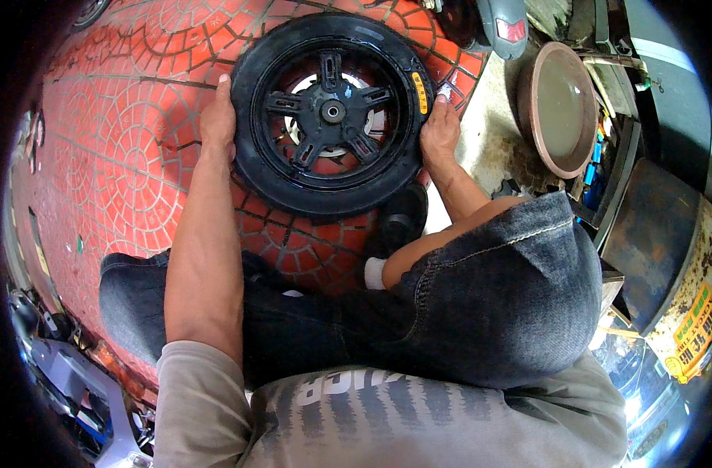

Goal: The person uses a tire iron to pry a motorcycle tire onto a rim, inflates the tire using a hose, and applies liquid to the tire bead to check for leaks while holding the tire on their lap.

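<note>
A black scooter wheel with its tire (332, 201) is in front of me above the red tiled floor. Its dark five-spoke rim (332, 111) faces up at me, and a pale brake disc (297, 134) shows behind the spokes. An orange-yellow label (420, 93) is stuck on the right part of the tire's sidewall. My left hand (218, 117) grips the tire's left edge, thumb pointing away from me. On the opposite edge my right hand (440, 132) is closed round the tire. The fingertips of both hands are hidden under or behind the rubber.
A brown round basin of cloudy water (530, 117) stands at the right. Beside it is a dark tray (617, 171) with blue items. The rear of a grey scooter (506, 23) is at the far right. My black shoe (403, 214) is just below the tire.
</note>
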{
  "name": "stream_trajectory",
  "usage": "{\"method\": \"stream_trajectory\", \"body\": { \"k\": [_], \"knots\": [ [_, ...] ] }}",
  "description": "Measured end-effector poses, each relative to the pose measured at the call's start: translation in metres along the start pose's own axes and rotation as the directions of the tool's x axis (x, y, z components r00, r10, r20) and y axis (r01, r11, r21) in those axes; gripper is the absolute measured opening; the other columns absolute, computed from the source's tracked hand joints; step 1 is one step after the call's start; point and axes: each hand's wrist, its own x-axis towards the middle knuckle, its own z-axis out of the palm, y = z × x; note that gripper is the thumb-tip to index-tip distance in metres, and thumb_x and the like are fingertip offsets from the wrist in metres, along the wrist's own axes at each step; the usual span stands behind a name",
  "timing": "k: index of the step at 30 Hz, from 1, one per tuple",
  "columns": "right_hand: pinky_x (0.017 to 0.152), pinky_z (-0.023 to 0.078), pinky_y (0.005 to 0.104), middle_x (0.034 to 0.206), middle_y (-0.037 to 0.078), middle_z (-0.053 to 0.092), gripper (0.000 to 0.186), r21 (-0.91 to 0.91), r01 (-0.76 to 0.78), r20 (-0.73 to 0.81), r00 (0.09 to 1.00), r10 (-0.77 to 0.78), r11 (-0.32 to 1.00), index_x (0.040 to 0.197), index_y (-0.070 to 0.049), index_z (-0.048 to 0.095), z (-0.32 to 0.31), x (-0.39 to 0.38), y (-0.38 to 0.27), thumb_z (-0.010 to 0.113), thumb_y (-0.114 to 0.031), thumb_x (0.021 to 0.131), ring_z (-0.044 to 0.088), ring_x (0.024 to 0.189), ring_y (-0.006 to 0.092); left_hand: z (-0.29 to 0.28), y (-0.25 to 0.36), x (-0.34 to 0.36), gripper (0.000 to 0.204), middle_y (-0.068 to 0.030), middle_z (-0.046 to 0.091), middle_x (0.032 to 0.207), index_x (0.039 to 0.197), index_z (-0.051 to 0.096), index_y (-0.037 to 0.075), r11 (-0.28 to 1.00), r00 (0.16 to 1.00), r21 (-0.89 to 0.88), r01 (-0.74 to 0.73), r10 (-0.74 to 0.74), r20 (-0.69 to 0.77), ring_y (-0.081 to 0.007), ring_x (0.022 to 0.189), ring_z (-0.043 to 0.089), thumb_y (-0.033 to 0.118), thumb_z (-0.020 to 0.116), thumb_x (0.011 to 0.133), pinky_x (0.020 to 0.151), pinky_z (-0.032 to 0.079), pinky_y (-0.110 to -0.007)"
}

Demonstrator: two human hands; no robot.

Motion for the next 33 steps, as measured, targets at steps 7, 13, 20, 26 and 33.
{"method": "stream_trajectory", "body": {
  "k": [7, 13, 20, 26, 33],
  "knots": [
    [0.088, 0.049, 0.057, 0.101, 0.033, 0.07, 0.056, -0.048, -0.009, 0.007, 1.0, 0.009, 0.999, 0.109, 0.003, 0.068, -0.001, 0.001, 0.004, 0.041, -0.046, 0.112, 0.065, 0.099, 0.0539, 0.002, 0.002, -0.002, 0.094, -0.0219, 0.072, 0.128, 0.134, 0.065, -0.015, 1.0, 1.0, 0.012, 0.0, 0.0, 0.0, -0.0299, 0.11, 0.071, 0.071, 0.059, 0.098, 0.095, 0.054, -0.043],
    [0.088, 0.049, 0.0571, 0.1, 0.033, 0.069, 0.057, -0.025, -0.025, 0.005, 1.0, 0.025, 0.999, 0.108, 0.003, 0.067, 0.0, -0.001, -0.001, 0.041, -0.047, 0.112, 0.065, 0.098, 0.0538, 0.002, 0.006, -0.012, 0.09, -0.0221, 0.072, 0.124, 0.133, 0.065, -0.015, 0.999, 0.999, -0.041, 0.033, -0.031, 0.033, -0.0285, 0.107, 0.071, 0.068, 0.059, 0.099, 0.093, 0.055, -0.042],
    [0.091, 0.048, 0.0589, 0.105, 0.036, 0.069, 0.057, -0.048, -0.012, 0.03, 0.999, 0.014, 0.999, 0.111, 0.004, 0.068, -0.002, 0.004, 0.007, 0.04, -0.045, 0.112, 0.064, 0.103, 0.0564, 0.012, 0.029, -0.043, 0.084, -0.0182, 0.075, 0.116, 0.128, 0.069, -0.013, 0.999, 0.999, 0.002, 0.045, -0.045, 0.016, -0.0274, 0.1, 0.072, 0.067, 0.057, 0.101, 0.087, 0.056, -0.041],
    [0.108, 0.044, 0.0529, 0.131, 0.034, 0.066, 0.063, -0.042, 0.024, 0.009, 1.0, -0.023, 0.999, 0.146, 0.002, 0.058, -0.001, 0.01, 0.023, 0.038, -0.047, 0.112, 0.06, 0.126, 0.052, 0.018, 0.033, -0.043, 0.088, -0.022, 0.073, 0.122, 0.13, 0.067, -0.015, 0.999, 0.999, 0.024, 0.037, -0.036, -0.019, -0.0302, 0.107, 0.072, 0.068, 0.056, 0.101, 0.091, 0.055, -0.043],
    [0.1, 0.048, 0.0514, 0.116, 0.031, 0.072, 0.07, 0.049, -0.072, 0.06, 0.996, 0.069, 0.996, 0.128, 0.005, 0.068, -0.002, 0.005, 0.007, 0.037, -0.055, 0.11, 0.066, 0.112, 0.0495, 0.011, 0.025, -0.036, 0.093, -0.025, 0.07, 0.131, 0.133, 0.065, -0.014, 0.995, 0.999, 0.093, 0.037, -0.034, -0.032, -0.0348, 0.117, 0.068, 0.072, 0.055, 0.099, 0.099, 0.051, -0.047]
  ]
}}
